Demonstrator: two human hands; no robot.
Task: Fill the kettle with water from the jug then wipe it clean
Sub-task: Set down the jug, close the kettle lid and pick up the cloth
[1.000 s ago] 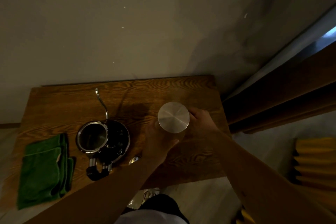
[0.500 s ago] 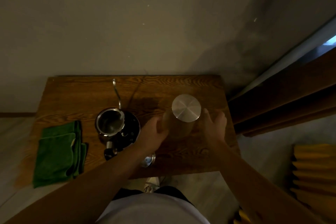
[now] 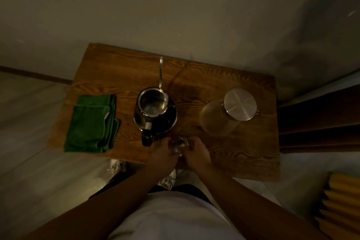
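The wooden tabletop (image 3: 243, 154) carries a folded green cloth (image 3: 91, 122) at left, the lidless kettle (image 3: 155, 111) at centre with its thin spout (image 3: 161, 70) pointing toward the wall, and the metal-lidded glass jug (image 3: 226, 117) upright at right. At the near edge, the left hand (image 3: 162, 157) and right hand (image 3: 196, 154) both close their grip on a small shiny lid (image 3: 180, 145). No writing is legible.

both hands off the jug (image 3: 228, 115); left hand (image 3: 162, 155) and right hand (image 3: 196, 152) now meet at small shiny lid (image 3: 180, 143) near worktop front edge.
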